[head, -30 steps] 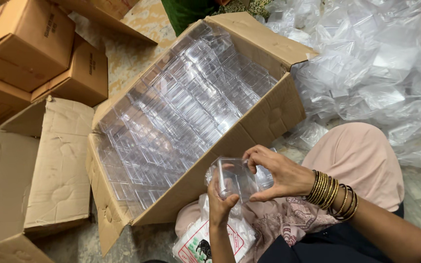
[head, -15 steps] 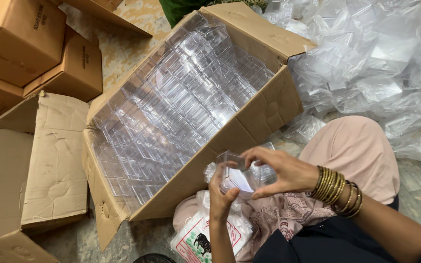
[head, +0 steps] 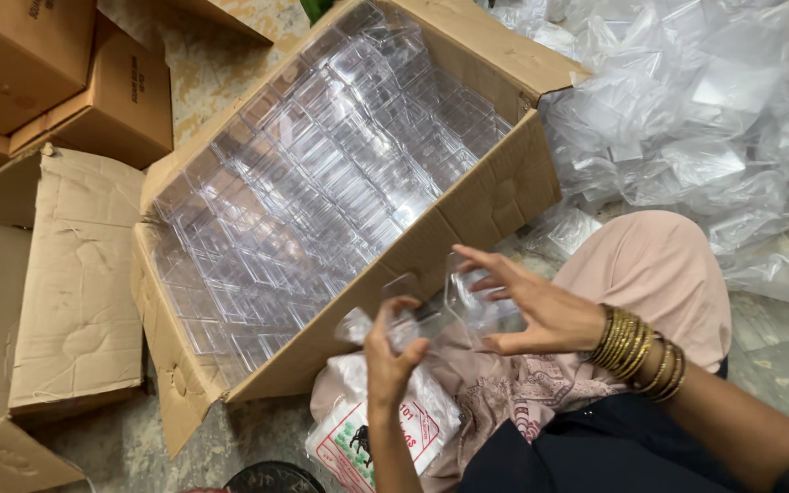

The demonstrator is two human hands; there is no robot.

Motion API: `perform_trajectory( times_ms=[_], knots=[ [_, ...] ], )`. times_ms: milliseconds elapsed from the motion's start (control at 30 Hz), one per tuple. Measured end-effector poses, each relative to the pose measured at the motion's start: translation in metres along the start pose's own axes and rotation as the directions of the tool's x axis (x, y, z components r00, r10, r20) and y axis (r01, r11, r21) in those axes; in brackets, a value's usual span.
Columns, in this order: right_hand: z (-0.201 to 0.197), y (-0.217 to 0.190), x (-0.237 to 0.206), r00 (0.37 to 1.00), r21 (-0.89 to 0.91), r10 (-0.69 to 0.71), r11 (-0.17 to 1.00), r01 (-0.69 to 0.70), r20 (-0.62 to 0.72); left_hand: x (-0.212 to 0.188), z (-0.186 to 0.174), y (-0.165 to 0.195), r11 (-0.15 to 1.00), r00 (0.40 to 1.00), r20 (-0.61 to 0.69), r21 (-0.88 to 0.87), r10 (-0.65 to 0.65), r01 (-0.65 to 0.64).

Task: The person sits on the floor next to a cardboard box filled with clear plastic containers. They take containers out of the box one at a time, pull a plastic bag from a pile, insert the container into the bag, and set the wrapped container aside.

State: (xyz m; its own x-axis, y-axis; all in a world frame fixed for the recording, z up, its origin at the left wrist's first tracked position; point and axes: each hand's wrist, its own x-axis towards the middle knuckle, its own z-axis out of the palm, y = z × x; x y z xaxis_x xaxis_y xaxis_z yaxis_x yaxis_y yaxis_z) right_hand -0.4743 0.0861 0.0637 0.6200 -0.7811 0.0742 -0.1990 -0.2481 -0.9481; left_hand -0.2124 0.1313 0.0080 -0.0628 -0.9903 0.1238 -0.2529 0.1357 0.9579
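Just in front of the near wall of the open cardboard box (head: 495, 196), which is packed with clear plastic containers (head: 321, 192), the left hand (head: 394, 351) pinches a small clear piece (head: 401, 290) between thumb and fingers. The right hand (head: 527, 306), fingers spread, cups a clear container (head: 468, 297). Seating them well likely needs squared edges and light pressure.

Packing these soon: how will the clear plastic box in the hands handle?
The clear box looks thin-walled, so probably light and somewhat brittle. Its glossy faces may be slippery; the left hand pinches it. Flat sides, like those stacked in the carton, shouldn't roll.
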Motion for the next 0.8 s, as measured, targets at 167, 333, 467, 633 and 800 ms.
perform_trajectory(
  times_ms=[167, 333, 467, 633, 800],
  knots=[
    [0.016, -0.003, 0.004, 0.981, 0.003, -0.195, 0.981, 0.195, 0.002, 0.007, 0.024, 0.009, 0.996, 0.994, 0.063, -0.01, -0.084, 0.085],
    [0.014, 0.001, 0.008, 0.99, 0.007, -0.139, 0.99, 0.139, -0.019, 0.005, 0.022, 0.01, 0.986, 0.99, 0.113, -0.135, -0.08, 0.095],
    [0.021, 0.001, 0.01, 0.998, -0.005, -0.053, 0.999, 0.052, -0.033, 0.003, 0.023, 0.0, 0.965, 0.991, 0.109, -0.243, -0.075, 0.1],
    [0.029, 0.003, 0.009, 0.987, 0.004, -0.141, 0.99, 0.142, -0.073, -0.002, 0.022, -0.011, 0.937, 0.988, 0.097, -0.318, -0.117, 0.142],
    [0.023, 0.008, 0.015, 0.998, 0.01, -0.058, 0.998, 0.058, -0.029, 0.003, 0.024, -0.02, 0.938, 0.996, 0.055, -0.335, -0.076, 0.09]
  ],
)
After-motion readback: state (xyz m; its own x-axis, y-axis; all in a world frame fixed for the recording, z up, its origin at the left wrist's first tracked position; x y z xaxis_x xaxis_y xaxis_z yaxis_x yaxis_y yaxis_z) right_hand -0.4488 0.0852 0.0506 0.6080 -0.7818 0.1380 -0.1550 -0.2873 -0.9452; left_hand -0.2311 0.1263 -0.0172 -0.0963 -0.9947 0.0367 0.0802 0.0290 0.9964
